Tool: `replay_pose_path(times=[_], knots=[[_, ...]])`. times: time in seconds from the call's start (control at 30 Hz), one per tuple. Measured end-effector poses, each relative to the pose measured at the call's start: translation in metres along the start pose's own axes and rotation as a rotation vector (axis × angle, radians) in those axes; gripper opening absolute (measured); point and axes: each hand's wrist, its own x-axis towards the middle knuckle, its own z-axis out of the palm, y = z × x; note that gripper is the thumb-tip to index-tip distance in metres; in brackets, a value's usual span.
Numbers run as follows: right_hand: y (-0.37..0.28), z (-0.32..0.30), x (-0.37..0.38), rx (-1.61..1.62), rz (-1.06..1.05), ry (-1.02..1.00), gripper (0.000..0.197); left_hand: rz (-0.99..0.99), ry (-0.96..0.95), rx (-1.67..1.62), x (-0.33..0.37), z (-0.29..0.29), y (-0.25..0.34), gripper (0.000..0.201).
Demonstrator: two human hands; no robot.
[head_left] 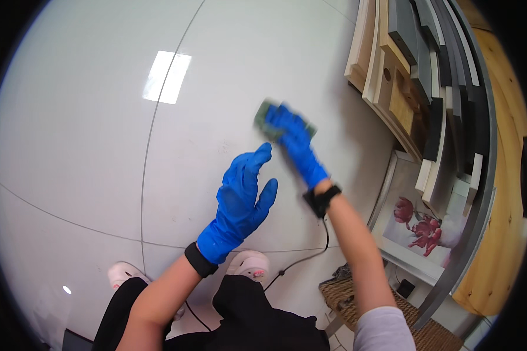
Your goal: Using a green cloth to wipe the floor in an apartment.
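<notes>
Scouring pad (261, 114), green, seems to sit on the white floor tiles (88, 146), grasped in your blue-gloved right hand (294, 136); your left hand (237, 196) is empty, fingers loosely bent. The cable (281, 272) below your right wristband (320, 203) could snag on your shoe (253, 264) during a long reach, and a wide rightward sweep might knock the stacked boards (376, 67).
</notes>
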Motion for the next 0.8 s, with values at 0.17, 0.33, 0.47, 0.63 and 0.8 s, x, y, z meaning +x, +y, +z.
replay_pose_path(times=[0.17,0.33,0.47,0.63,0.8], knots=[[-0.087,0.016,-0.103,0.356,0.248,-0.176,0.041,0.091,-0.004,-0.002,0.009,0.0,0.005,0.045],[-0.123,-0.029,-0.121,1.259,0.827,-0.142,0.044,0.089,0.005,0.033,0.003,0.001,0.006,0.043],[-0.085,-0.08,-0.198,1.442,1.143,0.589,0.053,0.025,-0.082,0.002,-0.006,0.01,0.012,0.045],[-0.037,-0.143,-0.281,1.156,0.95,1.164,0.048,0.032,-0.38,0.297,-0.03,0.032,-0.01,0.055],[0.014,-0.155,-0.357,0.439,0.654,1.126,0.038,0.048,-0.488,0.328,-0.04,0.052,-0.013,0.055]])
